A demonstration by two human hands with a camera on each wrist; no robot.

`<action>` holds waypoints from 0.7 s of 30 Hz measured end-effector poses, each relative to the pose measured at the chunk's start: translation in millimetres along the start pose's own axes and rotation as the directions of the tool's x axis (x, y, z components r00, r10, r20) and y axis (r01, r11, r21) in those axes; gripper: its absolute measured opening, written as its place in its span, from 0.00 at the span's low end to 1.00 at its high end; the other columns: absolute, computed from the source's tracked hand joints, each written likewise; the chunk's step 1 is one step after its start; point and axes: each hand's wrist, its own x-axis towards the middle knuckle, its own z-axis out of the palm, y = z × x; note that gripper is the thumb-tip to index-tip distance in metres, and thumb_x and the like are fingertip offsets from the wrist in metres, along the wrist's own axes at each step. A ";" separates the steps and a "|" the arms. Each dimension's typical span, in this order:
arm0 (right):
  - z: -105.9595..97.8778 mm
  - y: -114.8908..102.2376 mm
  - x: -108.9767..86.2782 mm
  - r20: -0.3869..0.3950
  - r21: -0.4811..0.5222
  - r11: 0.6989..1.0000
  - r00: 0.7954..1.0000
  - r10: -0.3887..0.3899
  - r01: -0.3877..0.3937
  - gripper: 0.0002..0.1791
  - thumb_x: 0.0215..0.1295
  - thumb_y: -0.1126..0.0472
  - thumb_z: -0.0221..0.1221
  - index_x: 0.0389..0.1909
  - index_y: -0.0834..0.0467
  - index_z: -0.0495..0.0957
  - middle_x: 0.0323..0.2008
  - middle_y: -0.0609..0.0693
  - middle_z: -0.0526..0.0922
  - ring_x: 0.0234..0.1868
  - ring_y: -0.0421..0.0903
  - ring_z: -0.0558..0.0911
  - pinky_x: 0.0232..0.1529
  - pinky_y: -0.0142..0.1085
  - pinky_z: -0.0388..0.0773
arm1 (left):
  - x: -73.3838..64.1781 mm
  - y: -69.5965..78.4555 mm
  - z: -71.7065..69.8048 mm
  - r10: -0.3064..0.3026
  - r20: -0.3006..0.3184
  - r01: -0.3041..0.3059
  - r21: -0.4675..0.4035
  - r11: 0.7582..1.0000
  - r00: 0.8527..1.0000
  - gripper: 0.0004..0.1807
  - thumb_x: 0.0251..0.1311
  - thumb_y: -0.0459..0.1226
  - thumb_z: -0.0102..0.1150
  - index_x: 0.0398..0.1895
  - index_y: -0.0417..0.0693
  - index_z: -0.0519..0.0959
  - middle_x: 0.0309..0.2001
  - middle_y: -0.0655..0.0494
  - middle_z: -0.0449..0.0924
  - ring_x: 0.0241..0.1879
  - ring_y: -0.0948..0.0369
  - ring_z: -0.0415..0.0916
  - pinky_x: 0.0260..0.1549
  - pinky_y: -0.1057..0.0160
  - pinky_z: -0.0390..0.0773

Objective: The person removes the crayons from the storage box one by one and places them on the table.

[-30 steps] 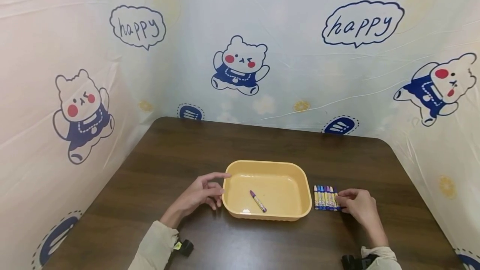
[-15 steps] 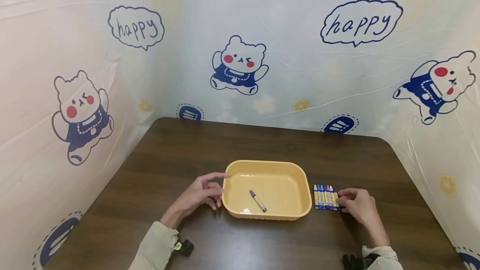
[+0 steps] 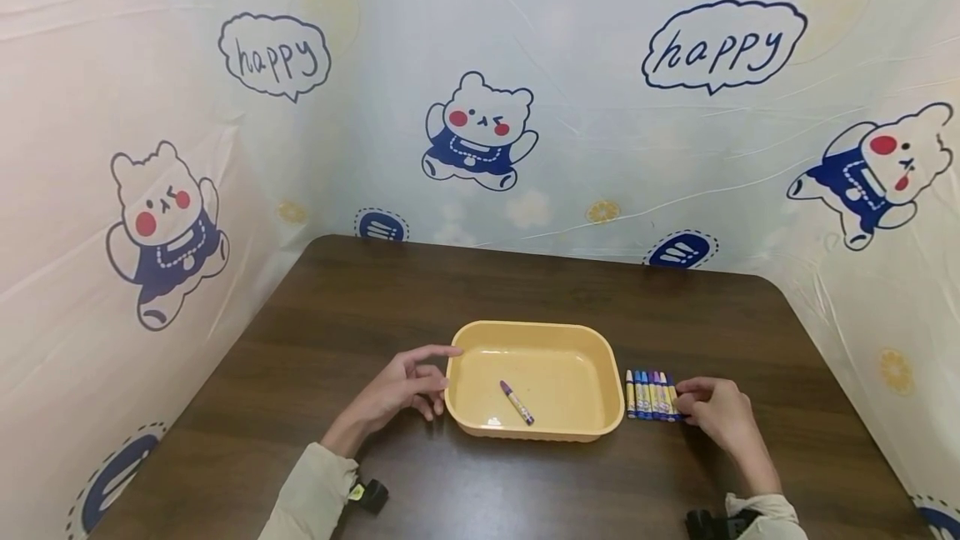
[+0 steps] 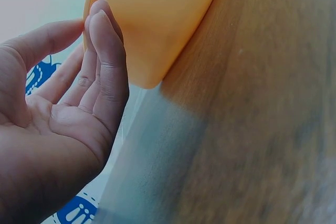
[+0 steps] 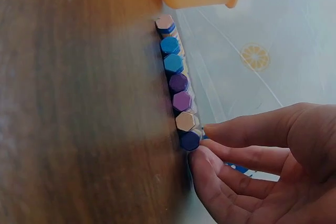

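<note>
A yellow tray (image 3: 555, 432) sits mid-table with one purple-tipped crayon (image 3: 516, 402) lying slantwise inside. My left hand (image 3: 397, 386) holds the tray's left side, one digit reaching over the rim and others against the outer wall; the left wrist view shows these fingers (image 4: 107, 51) bent there. Right of the tray, several crayons (image 3: 648, 396) lie side by side in a tight row. At its right end, my right hand (image 3: 720, 411) pinches the dark blue crayon (image 5: 190, 140). In the right wrist view its thumb and fingertips meet there; they cover part of that crayon.
A dark brown wooden table (image 3: 375, 290) spreads around the tray. Behind and beside it hangs a pale printed curtain (image 3: 585, 132) with cartoon bears. The tray's right wall stands close to the left end of the crayon row.
</note>
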 end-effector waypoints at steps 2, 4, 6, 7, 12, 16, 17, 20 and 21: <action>-1.5 -1.8 -1.0 -0.017 -0.003 1.000 1.000 -0.009 0.009 0.12 0.62 0.68 0.63 0.44 0.72 0.81 0.33 0.59 0.86 0.28 0.47 0.85 0.29 0.38 0.85 | 0.1 -0.5 0.0 0.001 0.001 -0.001 -0.001 1.000 1.000 0.28 0.68 0.30 0.57 0.71 0.43 0.66 0.29 0.49 0.83 0.25 0.56 0.80 0.24 0.61 0.84; -2.9 -3.9 -2.4 -0.038 0.000 1.000 0.999 -0.028 0.028 0.13 0.63 0.66 0.63 0.44 0.71 0.82 0.33 0.60 0.86 0.28 0.47 0.86 0.28 0.38 0.85 | 0.2 -1.0 -0.2 0.004 0.002 -0.004 -0.003 1.000 1.000 0.29 0.68 0.31 0.58 0.71 0.43 0.66 0.29 0.49 0.83 0.25 0.56 0.80 0.24 0.61 0.84; -4.2 -6.6 -3.6 -0.061 0.002 0.999 0.997 -0.053 0.053 0.14 0.63 0.65 0.63 0.45 0.71 0.82 0.33 0.60 0.87 0.28 0.47 0.86 0.28 0.37 0.84 | 0.5 -1.8 -0.2 0.008 0.004 -0.008 -0.006 1.000 1.000 0.29 0.68 0.31 0.58 0.71 0.43 0.66 0.29 0.49 0.83 0.25 0.56 0.80 0.24 0.61 0.84; -4.0 -8.2 -4.0 -0.070 0.001 0.998 0.995 -0.066 0.066 0.14 0.63 0.64 0.64 0.45 0.70 0.82 0.34 0.59 0.87 0.28 0.47 0.86 0.27 0.35 0.84 | 0.4 -2.1 -0.2 0.009 0.005 -0.009 -0.007 1.000 1.000 0.29 0.68 0.30 0.57 0.71 0.43 0.66 0.29 0.49 0.83 0.25 0.56 0.80 0.24 0.61 0.84; 0.6 -20.9 -6.4 -0.113 -0.030 0.988 0.982 -0.151 0.148 0.12 0.63 0.63 0.66 0.44 0.66 0.84 0.34 0.56 0.87 0.28 0.45 0.86 0.26 0.30 0.80 | 0.5 -3.9 -0.1 0.016 0.014 -0.016 -0.015 1.000 1.000 0.28 0.68 0.29 0.56 0.71 0.42 0.66 0.29 0.49 0.83 0.25 0.56 0.80 0.23 0.61 0.84; 5.7 -37.2 -8.2 -0.108 -0.049 0.973 0.967 -0.229 0.225 0.11 0.63 0.62 0.67 0.44 0.62 0.85 0.35 0.53 0.87 0.32 0.44 0.84 0.29 0.30 0.79 | 0.7 -4.0 0.0 0.019 0.020 -0.019 -0.020 1.000 1.000 0.29 0.68 0.29 0.57 0.71 0.41 0.65 0.29 0.48 0.83 0.25 0.55 0.80 0.23 0.60 0.83; 7.2 -41.6 -8.8 -0.099 -0.046 0.969 0.964 -0.246 0.243 0.11 0.63 0.61 0.67 0.44 0.62 0.85 0.35 0.52 0.87 0.34 0.44 0.84 0.31 0.30 0.79 | 0.7 -3.8 0.0 0.019 0.019 -0.019 -0.021 1.000 1.000 0.29 0.68 0.30 0.57 0.71 0.42 0.65 0.29 0.48 0.83 0.25 0.55 0.80 0.23 0.60 0.83; 12.6 -55.4 -10.3 -0.076 -0.030 0.957 0.954 -0.290 0.288 0.11 0.62 0.61 0.68 0.44 0.60 0.86 0.36 0.50 0.87 0.36 0.44 0.83 0.33 0.30 0.79 | 0.4 -2.2 0.0 0.015 0.013 -0.014 -0.016 1.000 1.000 0.29 0.68 0.31 0.58 0.71 0.43 0.66 0.29 0.48 0.83 0.25 0.55 0.80 0.23 0.60 0.84; 14.6 -60.2 -10.7 -0.070 -0.024 0.953 0.951 -0.302 0.301 0.11 0.62 0.61 0.68 0.44 0.60 0.86 0.35 0.50 0.87 0.36 0.44 0.83 0.33 0.30 0.79 | 0.4 -1.6 0.0 0.013 0.012 -0.013 -0.012 1.000 1.000 0.29 0.68 0.31 0.58 0.71 0.43 0.66 0.29 0.48 0.83 0.25 0.55 0.80 0.23 0.60 0.84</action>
